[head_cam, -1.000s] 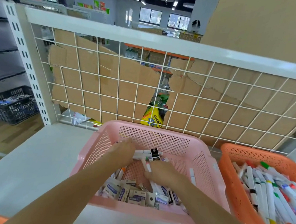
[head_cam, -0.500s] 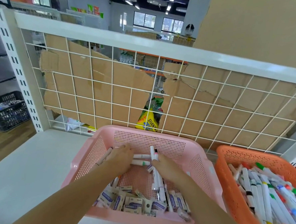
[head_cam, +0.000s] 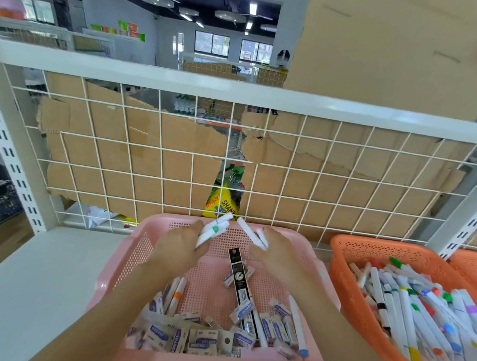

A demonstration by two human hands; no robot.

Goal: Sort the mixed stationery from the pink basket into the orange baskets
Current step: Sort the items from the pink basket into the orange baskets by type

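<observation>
Left grip (head_cam: 177,249) holds white markers (head_cam: 214,229); packs (head_cam: 202,342) read "ERASER".

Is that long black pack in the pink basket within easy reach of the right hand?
Probably yes: the black pack lies with its top end bare just below the right hand, though that hand grips white markers.

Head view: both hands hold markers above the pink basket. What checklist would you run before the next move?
1. Left hand has a full grip on the left-hand markers: ok.
2. Right hand has a full grip on the right-hand markers: ok.
3. Orange basket holds markers, so it matches: ok.
4. Way to the right, over to that basket, looks free: ok.
5. Pink basket emptied of markers: not ok, loose markers lie by the erasers.
6. Count of markers in each hand: cannot tell.
</observation>
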